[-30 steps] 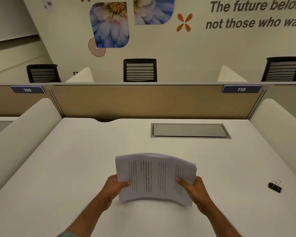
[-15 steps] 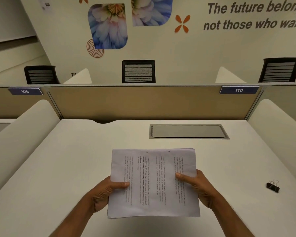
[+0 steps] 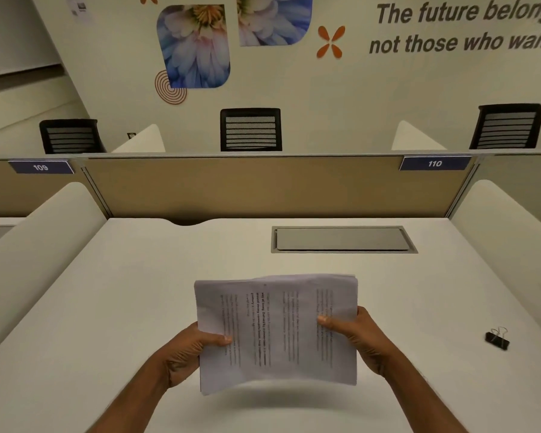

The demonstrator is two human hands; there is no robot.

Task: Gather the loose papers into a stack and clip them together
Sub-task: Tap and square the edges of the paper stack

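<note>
Paper stack (image 3: 278,332) held clear above the tabletop (image 3: 107,307), edges uneven; left hand (image 3: 185,354) and right hand (image 3: 356,335) pinch opposite sides. Binder clip (image 3: 496,338) lies well apart, right. Risk: sheets slipping once one hand releases

Wall lettering (image 3: 463,28): "The future belongs / not those who wait", cut off at right. Partition (image 3: 241,185) labels: "109" (image 3: 40,167) at its left end, "110" (image 3: 434,163) at its right. Papers (image 3: 278,329): print illegible.
</note>
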